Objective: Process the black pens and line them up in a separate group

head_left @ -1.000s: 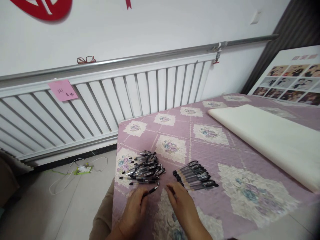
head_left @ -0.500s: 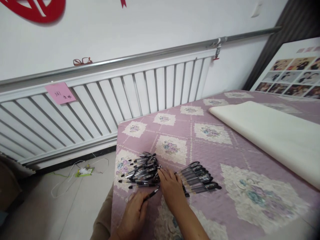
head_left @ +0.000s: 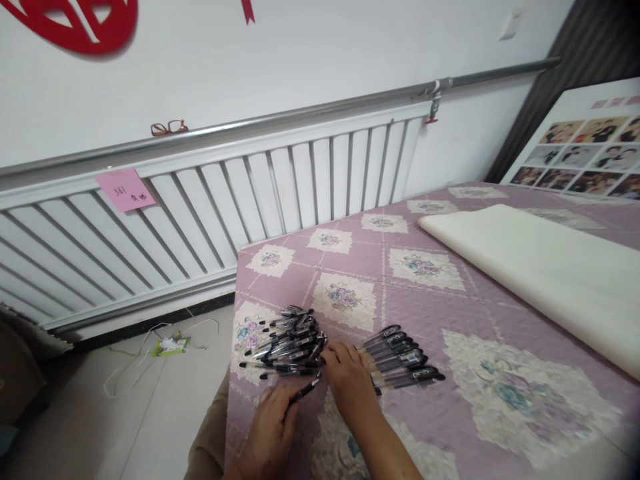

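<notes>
Head view: left hand (head_left: 270, 427), fingers closed on one pen (head_left: 303, 391); right hand (head_left: 350, 377), fingers spread, touching loose pile (head_left: 287, 340). Sorted row (head_left: 400, 357) just right, on worktop (head_left: 450, 300). Best drawn singly, aligned with row.

Even, soft daylight, fairly bright; source not visible. Wall (head_left: 310, 53) near overexposed, no hard glare. Shadows faint, only a soft one under the hands (head_left: 350, 383) and pens (head_left: 290, 340). Wide-angle bend curves the radiator (head_left: 200, 213) and pipe (head_left: 300, 117). Corners darken, bottom right smeared. Pens small, detail soft; centre mostly sharp.
</notes>
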Tool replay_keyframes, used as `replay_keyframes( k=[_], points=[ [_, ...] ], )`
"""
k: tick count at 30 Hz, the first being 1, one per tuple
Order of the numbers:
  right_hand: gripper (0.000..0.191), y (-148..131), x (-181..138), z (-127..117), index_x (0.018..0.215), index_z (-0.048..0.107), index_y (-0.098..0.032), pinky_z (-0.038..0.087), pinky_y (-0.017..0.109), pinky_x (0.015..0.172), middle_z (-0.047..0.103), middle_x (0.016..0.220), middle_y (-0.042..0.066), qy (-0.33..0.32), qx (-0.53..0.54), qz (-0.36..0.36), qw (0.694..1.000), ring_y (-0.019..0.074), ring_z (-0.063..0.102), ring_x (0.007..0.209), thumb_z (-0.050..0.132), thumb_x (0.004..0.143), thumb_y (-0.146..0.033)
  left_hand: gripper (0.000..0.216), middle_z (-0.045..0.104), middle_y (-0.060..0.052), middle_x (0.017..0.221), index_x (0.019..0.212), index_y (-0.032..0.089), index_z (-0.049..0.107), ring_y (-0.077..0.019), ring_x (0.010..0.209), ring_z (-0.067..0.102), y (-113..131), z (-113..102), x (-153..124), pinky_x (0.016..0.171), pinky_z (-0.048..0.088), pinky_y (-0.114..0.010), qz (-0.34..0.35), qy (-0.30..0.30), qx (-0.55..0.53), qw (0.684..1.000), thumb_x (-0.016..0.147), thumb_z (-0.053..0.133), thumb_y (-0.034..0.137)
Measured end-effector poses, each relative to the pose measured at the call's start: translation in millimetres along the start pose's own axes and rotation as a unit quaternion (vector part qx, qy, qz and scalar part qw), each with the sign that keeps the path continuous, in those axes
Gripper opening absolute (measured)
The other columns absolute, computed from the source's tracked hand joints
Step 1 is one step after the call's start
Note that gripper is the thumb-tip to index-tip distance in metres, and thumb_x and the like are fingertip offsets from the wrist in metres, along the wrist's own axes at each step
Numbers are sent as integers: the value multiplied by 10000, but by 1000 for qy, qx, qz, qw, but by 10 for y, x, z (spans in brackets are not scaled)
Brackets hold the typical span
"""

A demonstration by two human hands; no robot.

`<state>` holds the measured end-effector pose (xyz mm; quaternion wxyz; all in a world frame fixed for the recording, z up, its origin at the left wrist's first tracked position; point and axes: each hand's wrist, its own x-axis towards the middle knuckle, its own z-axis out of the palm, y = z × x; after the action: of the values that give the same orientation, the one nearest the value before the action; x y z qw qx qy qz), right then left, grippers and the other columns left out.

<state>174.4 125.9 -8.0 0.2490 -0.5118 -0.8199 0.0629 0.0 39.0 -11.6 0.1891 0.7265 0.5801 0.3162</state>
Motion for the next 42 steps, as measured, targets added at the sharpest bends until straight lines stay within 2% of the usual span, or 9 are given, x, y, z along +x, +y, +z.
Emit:
replay_keyframes(
  k=[6,11,15,23,30,42],
  points=[
    [189,61,-174,-41,1005,600,-211,464,367,845,654,961,71,45,174,-8,984,223,580,941,458,881,-196,361,616,-47,1173,1216,263,549,-212,1069,554,-8,2,8,933,444,-374,6,8,-14,1000,893,414,173],
    [217,81,-317,-190,986,619,-217,502,325,816,681,962,71,17,315,72,946,207,627,915,469,866,-317,308,662,-32,1045,1138,263,599,-202,952,594,-5,13,-4,867,462,-356,3,3,13,1000,892,429,186],
    [202,96,-358,-326,896,639,-219,518,304,772,706,873,45,-21,379,134,916,200,651,829,548,796,-370,247,680,-31,939,1049,247,631,-202,872,604,21,26,-16,810,462,-344,7,4,39,999,899,438,213],
    [177,144,-452,-451,899,657,-214,478,291,795,687,874,24,-98,380,111,913,196,630,860,548,808,-321,201,658,-30,895,1016,245,624,-212,848,586,67,20,-22,786,434,-352,45,-26,93,994,914,451,238],
    [124,150,-506,-476,863,656,-221,456,295,776,662,852,14,-119,348,84,926,191,611,844,552,795,-223,173,643,-24,911,1013,243,606,-208,859,574,47,43,-42,784,409,-357,76,-37,112,990,925,457,239],
    [125,47,-524,-391,849,651,-218,423,268,760,650,852,14,-143,300,25,943,180,588,851,568,786,-147,112,618,-27,857,931,228,614,-217,826,550,18,71,-62,775,390,-374,82,-33,127,988,883,524,185]
  ],
)
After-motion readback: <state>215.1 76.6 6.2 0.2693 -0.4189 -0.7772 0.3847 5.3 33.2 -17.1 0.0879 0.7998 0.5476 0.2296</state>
